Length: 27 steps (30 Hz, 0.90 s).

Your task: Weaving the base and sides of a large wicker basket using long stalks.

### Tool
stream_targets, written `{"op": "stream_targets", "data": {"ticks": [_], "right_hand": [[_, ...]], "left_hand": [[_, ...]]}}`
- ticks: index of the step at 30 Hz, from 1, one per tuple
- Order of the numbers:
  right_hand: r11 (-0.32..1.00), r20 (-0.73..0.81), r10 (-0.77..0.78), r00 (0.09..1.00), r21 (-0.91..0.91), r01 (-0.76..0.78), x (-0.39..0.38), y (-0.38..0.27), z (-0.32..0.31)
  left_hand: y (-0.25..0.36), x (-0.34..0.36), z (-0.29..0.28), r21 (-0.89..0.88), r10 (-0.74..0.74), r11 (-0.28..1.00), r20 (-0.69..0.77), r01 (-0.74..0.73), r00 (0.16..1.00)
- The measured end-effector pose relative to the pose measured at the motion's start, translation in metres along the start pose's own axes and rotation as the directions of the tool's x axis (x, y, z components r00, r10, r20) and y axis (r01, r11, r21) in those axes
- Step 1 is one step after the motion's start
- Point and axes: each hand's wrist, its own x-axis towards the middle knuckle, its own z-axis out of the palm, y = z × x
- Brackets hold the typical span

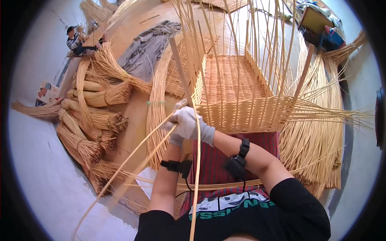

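A half-woven wicker basket (245, 116), long and rectangular, rests at an angle before me, its upright stakes (219, 68) rising tall. At its near left corner my two hands, in pale gloves, are close together. My right hand (192, 122) is closed round the wicker rods (134, 154), which run down to the lower left. Behind it my left hand (175, 138) is partly covered; its fingers appear closed on the same rods by the corner. Another rod (196, 176) passes over the right hand and down toward my body. Where the rod ends meet the weave is hidden.
Bundles of wicker (102, 96) are stacked at the left, with a grey cloth (146, 48) beyond. Long loose rods (317, 140) spread at the right. Wooden sticks (304, 70) stand at the basket's corners. A seated person (76, 42) is at the far left. Striped cloth (237, 150) lies under the basket.
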Motion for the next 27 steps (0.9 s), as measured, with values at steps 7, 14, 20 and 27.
{"op": "stream_targets", "data": {"ticks": [7,14,20,27], "right_hand": [[0.978,0.382,-0.161,0.910,-0.062,0.199,-0.052,-0.050,-0.005],[0.787,0.423,-0.611,0.669,0.238,0.569,-0.043,-0.062,-0.059],[0.963,0.540,-0.243,0.806,0.036,0.266,-0.059,-0.063,-0.073],[0.462,-0.052,0.231,0.971,0.885,-0.062,-0.058,0.086,-0.153]], "left_hand": [[0.016,-0.004,-0.024,0.311,-0.013,0.950,0.078,-0.012,0.997],[0.124,0.003,0.038,0.584,-0.046,0.726,0.567,-0.363,0.822],[0.060,0.023,0.015,-0.019,0.127,0.992,0.075,-0.126,0.989],[0.049,0.030,0.013,-0.161,0.091,0.983,-0.005,-0.091,0.996]]}}
